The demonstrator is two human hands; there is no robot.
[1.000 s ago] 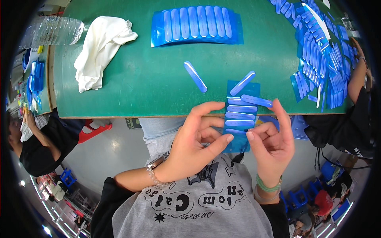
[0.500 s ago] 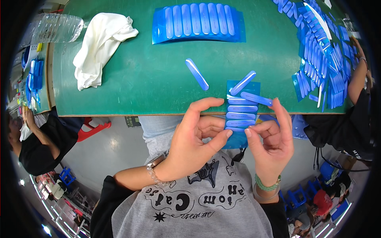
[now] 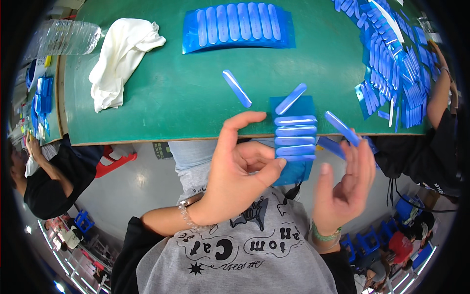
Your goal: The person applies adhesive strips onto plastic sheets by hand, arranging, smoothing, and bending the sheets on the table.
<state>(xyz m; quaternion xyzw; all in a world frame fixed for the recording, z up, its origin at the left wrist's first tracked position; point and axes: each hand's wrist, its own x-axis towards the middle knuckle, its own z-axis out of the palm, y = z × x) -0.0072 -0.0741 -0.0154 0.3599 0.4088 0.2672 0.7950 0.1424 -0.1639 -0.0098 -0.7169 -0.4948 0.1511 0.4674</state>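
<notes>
My left hand point(image 3: 242, 164) pinches the lower left edge of a blue film sheet point(image 3: 293, 174) between thumb and fingers, just in front of the table edge. Several rounded, glossy blue strips point(image 3: 295, 140) lie across that sheet in a stack of rows. A loose blue strip point(image 3: 291, 99) rests slantwise over the sheet's top part. To the right, my right hand point(image 3: 345, 183) has another blue strip point(image 3: 340, 126) at its fingertips, seemingly caught between the fingers, its thumb apart. Another blue strip point(image 3: 237, 88) lies on the table beyond my left hand.
On the green table point(image 3: 171, 98), a blue sheet of strips point(image 3: 240, 23) lies at the back. A white cloth point(image 3: 122, 59) and clear plastic bottle point(image 3: 68, 36) are at left, a large heap of blue strips point(image 3: 391, 73) at right. A co-worker's arm point(image 3: 438, 93) reaches toward the heap.
My right hand has drawn away from the sheet to the right, carrying one strip off its upper rows. My left hand keeps its hold. The view has shifted slightly.
</notes>
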